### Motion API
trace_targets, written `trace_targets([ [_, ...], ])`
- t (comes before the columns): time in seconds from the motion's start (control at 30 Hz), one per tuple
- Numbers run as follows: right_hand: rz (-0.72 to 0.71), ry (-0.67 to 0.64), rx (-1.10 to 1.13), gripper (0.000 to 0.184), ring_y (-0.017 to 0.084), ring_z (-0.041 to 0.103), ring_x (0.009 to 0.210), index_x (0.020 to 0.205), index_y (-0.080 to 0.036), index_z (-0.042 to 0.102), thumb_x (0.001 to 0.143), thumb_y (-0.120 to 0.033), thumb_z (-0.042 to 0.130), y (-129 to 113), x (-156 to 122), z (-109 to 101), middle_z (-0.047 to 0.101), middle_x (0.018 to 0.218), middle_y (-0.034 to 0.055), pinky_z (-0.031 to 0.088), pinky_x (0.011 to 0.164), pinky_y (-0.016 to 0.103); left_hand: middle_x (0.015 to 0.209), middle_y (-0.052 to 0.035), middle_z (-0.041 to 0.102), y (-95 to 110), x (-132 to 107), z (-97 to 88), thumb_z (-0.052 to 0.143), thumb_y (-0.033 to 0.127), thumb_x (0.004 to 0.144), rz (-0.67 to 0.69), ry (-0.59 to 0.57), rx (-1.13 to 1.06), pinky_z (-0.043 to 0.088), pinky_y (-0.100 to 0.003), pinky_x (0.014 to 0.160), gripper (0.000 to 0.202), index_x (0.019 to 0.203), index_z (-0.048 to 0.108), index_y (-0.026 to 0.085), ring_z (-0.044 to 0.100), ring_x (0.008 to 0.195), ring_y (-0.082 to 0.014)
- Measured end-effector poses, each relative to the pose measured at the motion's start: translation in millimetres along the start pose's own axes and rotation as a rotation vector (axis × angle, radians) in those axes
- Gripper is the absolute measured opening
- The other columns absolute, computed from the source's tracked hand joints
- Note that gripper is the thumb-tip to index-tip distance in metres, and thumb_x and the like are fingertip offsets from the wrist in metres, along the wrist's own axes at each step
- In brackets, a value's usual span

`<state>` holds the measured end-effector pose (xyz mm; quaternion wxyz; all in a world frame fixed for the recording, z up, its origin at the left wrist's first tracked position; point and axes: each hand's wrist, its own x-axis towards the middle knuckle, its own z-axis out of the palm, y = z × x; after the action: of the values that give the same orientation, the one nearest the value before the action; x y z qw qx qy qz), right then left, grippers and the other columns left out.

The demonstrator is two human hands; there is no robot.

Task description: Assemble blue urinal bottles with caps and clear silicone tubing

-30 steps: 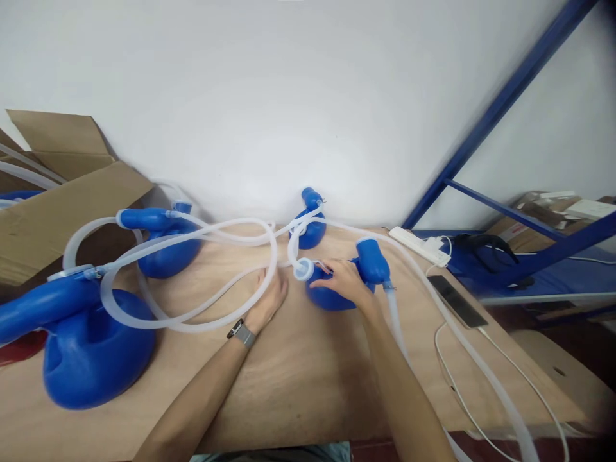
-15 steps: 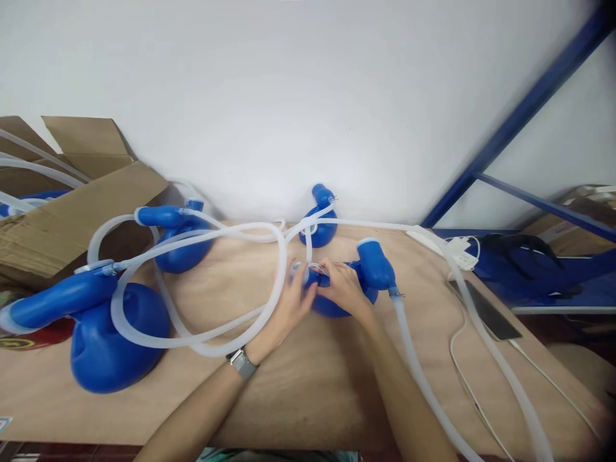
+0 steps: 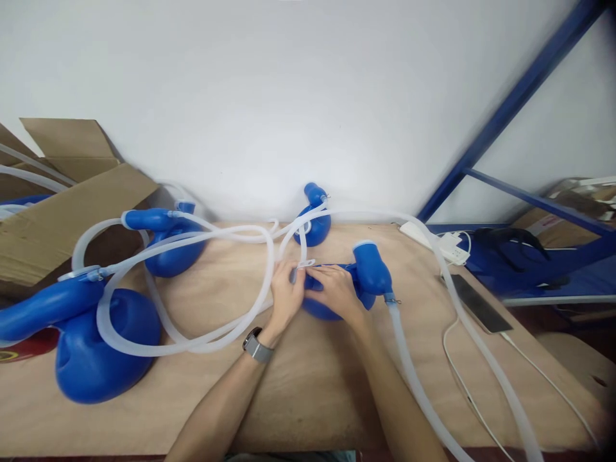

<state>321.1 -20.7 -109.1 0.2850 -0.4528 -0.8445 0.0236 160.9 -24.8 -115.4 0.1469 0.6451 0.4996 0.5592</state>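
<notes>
A blue plastic urinal bottle (image 3: 322, 312) lies on its side, its wide mouth piece (image 3: 373, 268) pointing up at the right with a clear hose (image 3: 407, 350) clamped to it. My left hand (image 3: 287, 294) is closed around the bottle's left end, thumb against it. My right hand (image 3: 335, 290) grips the same end from the right, its fingers closed close to my left thumb. Just above the fingertips a small white plastic tab (image 3: 307, 263) sticks out. My fingers hide the part of the bottle between them.
More blue bottles stand at the left (image 3: 106, 346), behind it (image 3: 176, 247) and by the wall (image 3: 312, 224). Looped hoses (image 3: 269, 269) cross the table. An open cardboard box (image 3: 81, 212) is far left; a power strip (image 3: 433, 244) and a phone (image 3: 481, 305) lie right.
The white tab now shows above my fingertips. My left hand has drawn in more upright beside the bottle's end, and my right fingers have flattened closer over it. The view has shifted slightly.
</notes>
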Motion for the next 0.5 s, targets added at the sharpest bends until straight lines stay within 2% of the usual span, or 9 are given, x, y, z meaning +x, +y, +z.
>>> trace_targets([
  [0.13, -0.018, -0.015, 0.023, 0.049, 0.033, 0.078, 0.114, 0.132, -0.024, 0.076, 0.086, -0.035, 0.089, -0.4, 1.6, -1.8, 0.082, 0.122, 0.0121, 0.056, 0.103, 0.047, 0.089, -0.0053, 0.072, -3.2, -0.3, -0.5, 0.051, 0.036, 0.104, -0.066, 0.077, -0.069, 0.056, -0.033, 0.085, 0.028, 0.087, 0.068, 0.021, 0.068, 0.089, -0.0213],
  [0.27, -0.016, -0.002, 0.078, 0.049, 0.032, 0.078, 0.115, 0.130, -0.028, 0.077, 0.085, -0.041, 0.090, 1.6, 3.0, -6.8, 0.082, 0.124, 0.0081, 0.056, 0.105, 0.045, 0.089, -0.0064, 0.070, -10.6, 10.0, -7.4, 0.028, 0.040, 0.111, -0.139, 0.173, -0.067, 0.056, -0.032, 0.084, 0.048, 0.088, 0.065, 0.020, 0.070, 0.089, -0.0206],
  [0.4, 0.002, -0.001, 0.094, 0.048, 0.031, 0.078, 0.114, 0.129, -0.029, 0.078, 0.085, -0.045, 0.089, 3.1, 3.2, -9.7, 0.082, 0.123, 0.0066, 0.056, 0.104, 0.043, 0.095, -0.0065, 0.075, -29.0, 26.7, -29.9, 0.041, 0.044, 0.108, -0.143, 0.080, 0.020, 0.056, -0.032, 0.089, 0.041, 0.090, 0.069, 0.020, 0.072, 0.097, -0.0225],
  [0.5, 0.024, -0.005, 0.088, 0.050, 0.032, 0.078, 0.114, 0.128, -0.030, 0.078, 0.083, -0.049, 0.090, 4.3, 3.6, -10.5, 0.082, 0.123, 0.0065, 0.056, 0.104, 0.045, 0.098, -0.0085, 0.077, -54.8, 40.8, -57.2, 0.033, 0.041, 0.110, -0.182, 0.006, 0.175, 0.057, -0.033, 0.085, 0.046, 0.101, 0.072, 0.019, 0.073, 0.093, -0.0231],
])
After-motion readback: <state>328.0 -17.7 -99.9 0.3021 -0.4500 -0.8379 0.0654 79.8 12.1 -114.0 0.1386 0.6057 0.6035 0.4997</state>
